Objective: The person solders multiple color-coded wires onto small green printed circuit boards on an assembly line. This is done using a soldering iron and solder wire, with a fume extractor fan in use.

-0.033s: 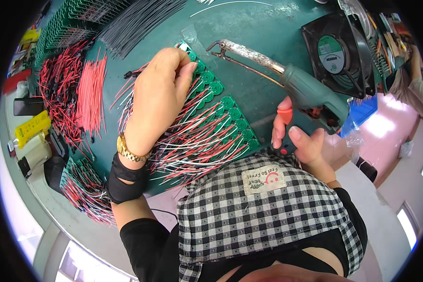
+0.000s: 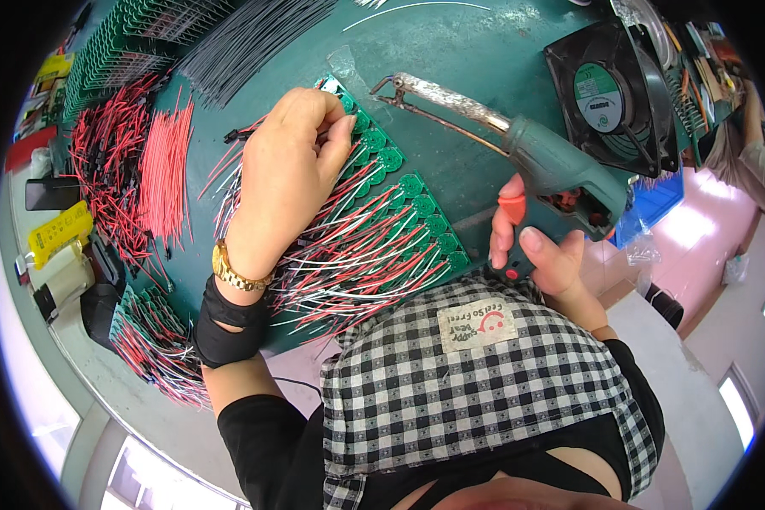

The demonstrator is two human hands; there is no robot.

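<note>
My left hand [image 2: 291, 157], with a gold watch [image 2: 236, 270] at its wrist, rests over a panel of round green circuit boards [image 2: 412, 191]. Its thumb and fingertips are pinched together by the upper boards, and what lies between them is hidden. Red, white and black wires [image 2: 357, 259] fan out from the boards toward the lower left, passing under the hand. My right hand [image 2: 548, 259] grips a green soldering gun [image 2: 561, 166], fingers and thumb curled about its handle, an orange part beside the fingers. The gun's metal tip points left, just off the panel's upper edge.
A black fan [image 2: 608, 98] stands at the right, a blue bin [image 2: 654, 208] below it. Red wires [image 2: 163, 174], black wires [image 2: 251, 47] and stacked green boards [image 2: 115, 59] lie at the left. More wired boards [image 2: 157, 348] sit near the lower left edge.
The soldering gun has shifted very slightly left. My left hand stays practically where it was.
</note>
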